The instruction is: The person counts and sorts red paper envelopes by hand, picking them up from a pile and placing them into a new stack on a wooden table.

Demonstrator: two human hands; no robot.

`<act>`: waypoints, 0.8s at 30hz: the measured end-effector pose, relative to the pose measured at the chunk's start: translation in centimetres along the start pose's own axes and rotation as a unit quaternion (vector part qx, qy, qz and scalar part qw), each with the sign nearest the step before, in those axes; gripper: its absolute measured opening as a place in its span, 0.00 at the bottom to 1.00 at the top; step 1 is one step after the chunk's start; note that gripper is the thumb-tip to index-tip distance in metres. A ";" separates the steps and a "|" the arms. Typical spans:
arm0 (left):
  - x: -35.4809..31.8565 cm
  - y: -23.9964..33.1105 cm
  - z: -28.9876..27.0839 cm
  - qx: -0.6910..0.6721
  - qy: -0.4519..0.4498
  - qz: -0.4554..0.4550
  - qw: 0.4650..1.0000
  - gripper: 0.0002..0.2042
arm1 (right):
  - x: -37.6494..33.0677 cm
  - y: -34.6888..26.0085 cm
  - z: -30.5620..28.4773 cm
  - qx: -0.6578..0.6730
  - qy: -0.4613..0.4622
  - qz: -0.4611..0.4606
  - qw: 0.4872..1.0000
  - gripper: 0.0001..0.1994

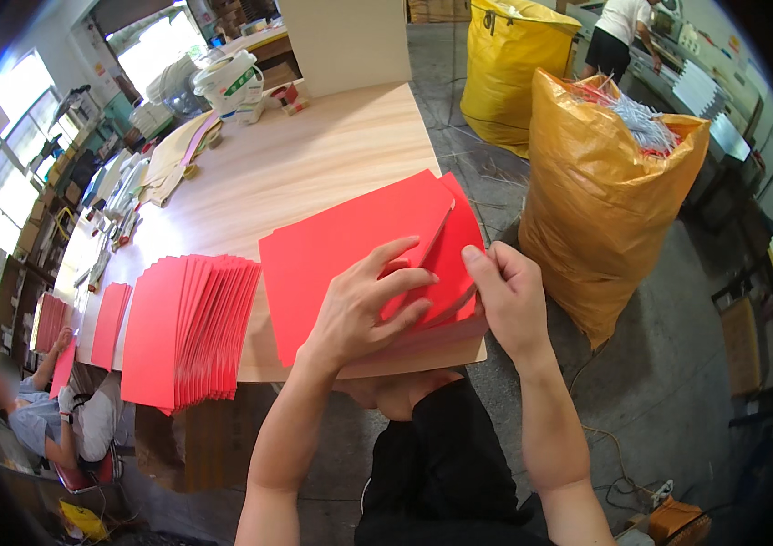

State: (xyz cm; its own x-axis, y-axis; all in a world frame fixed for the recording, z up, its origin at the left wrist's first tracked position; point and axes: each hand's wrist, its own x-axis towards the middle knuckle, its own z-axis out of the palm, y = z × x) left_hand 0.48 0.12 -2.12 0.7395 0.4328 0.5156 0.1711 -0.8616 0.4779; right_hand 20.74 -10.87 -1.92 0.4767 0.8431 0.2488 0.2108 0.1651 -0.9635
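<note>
In front of me a stack of red card sheets [332, 246] lies by the table's near edge, some of its sheets skewed. My right hand [512, 293] pinches the edge of a red sheet [467, 218] at the stack's right side, thumb on top, and the sheet bends upward. Over the stack, my left hand [364, 305] has its fingers spread and half curled, the tips at the edges of the raised sheets. Its thumb is partly hidden. Left of the stack, a fanned row of red cards [188, 328] overlaps the table's edge.
Beyond the row lies a smaller red pile [111, 326], with a seated person [40, 409] handling red card. Tools [118, 223] and a white bucket [227, 84] stand along the far left. Orange [605, 191] and yellow [509, 77] sacks stand right; another person [619, 36] is behind.
</note>
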 end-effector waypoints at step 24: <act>0.1 -0.2 0.8 -0.024 0.048 0.007 0.999 0.22 | 0.1 0.6 -0.5 0.003 0.012 -0.001 1.000 0.19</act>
State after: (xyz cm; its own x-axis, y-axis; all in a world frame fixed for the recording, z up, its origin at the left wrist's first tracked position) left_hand 1.01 0.09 -2.69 0.6760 0.4460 0.5866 0.1286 -0.8552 0.5021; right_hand 21.35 -10.93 -2.45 0.4961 0.8305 0.2532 0.2077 0.1697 -0.9634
